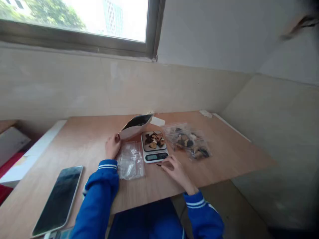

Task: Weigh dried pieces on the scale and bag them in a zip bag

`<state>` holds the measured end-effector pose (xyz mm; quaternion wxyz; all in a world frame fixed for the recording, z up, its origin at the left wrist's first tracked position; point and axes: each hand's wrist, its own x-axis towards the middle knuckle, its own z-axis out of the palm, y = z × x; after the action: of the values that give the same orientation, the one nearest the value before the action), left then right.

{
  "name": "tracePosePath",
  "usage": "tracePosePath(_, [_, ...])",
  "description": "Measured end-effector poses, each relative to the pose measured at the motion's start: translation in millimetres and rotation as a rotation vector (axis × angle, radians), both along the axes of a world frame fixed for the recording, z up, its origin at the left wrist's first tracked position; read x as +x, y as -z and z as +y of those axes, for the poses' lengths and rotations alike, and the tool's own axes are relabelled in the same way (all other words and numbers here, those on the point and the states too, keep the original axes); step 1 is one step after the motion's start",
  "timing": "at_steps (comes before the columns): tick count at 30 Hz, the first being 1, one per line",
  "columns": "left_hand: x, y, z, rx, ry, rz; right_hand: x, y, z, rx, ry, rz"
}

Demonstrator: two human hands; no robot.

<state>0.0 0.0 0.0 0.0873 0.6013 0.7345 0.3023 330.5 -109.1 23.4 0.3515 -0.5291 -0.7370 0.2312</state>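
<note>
Left hand (112,146) on pouch (136,127) corner

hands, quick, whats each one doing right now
Left hand: shut on the end of the pouch.
Right hand: by the scale, fingers curled; grip cannot be told.

soft daylight from overexposed window (74,16); wide-angle edge distortion, blurred corners, overall softness.

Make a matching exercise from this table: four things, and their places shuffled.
1. dark-screened flat smartphone
2. small white digital scale
3. empty clear plastic bag
4. open white paper pouch

A. touching the left hand
B. near left end of the wooden table
C. just left of the scale
D. carrying dried brown pieces

Pairs: 1-B, 2-D, 3-C, 4-A.
</note>
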Motion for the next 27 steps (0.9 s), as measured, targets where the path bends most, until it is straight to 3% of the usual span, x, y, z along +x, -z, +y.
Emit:
tracePosePath(4, [3.0,-1.6,0.6,-0.005,-0.010,0.004,2.2,9.7,-12.6,-0.068,-0.121,0.031])
tracePosePath(7, [3.9,-1.6,0.9,0.006,-0.011,-0.008,5.6,7.1,-11.4,-0.064,-0.148,0.038])
tracePosePath(13, [4.9,-1.5,1.7,0.015,-0.005,-0.022,10.6,-11.0,34.0,0.133,-0.022,0.019])
tracePosePath(18, [4.8,-1.0,2.1,0.014,-0.005,-0.036,8.5,-1.6,71.3,0.293,-0.021,-0.103])
tracePosePath(23, [3.8,1.0,3.2,0.026,0.000,-0.032,2.6,14.2,75.3,0.356,0.030,-0.084])
tracePosePath(27, [3.8,2.6,3.7,0.019,-0.004,-0.038,1.3,10.5,62.3,0.338,0.065,-0.045])
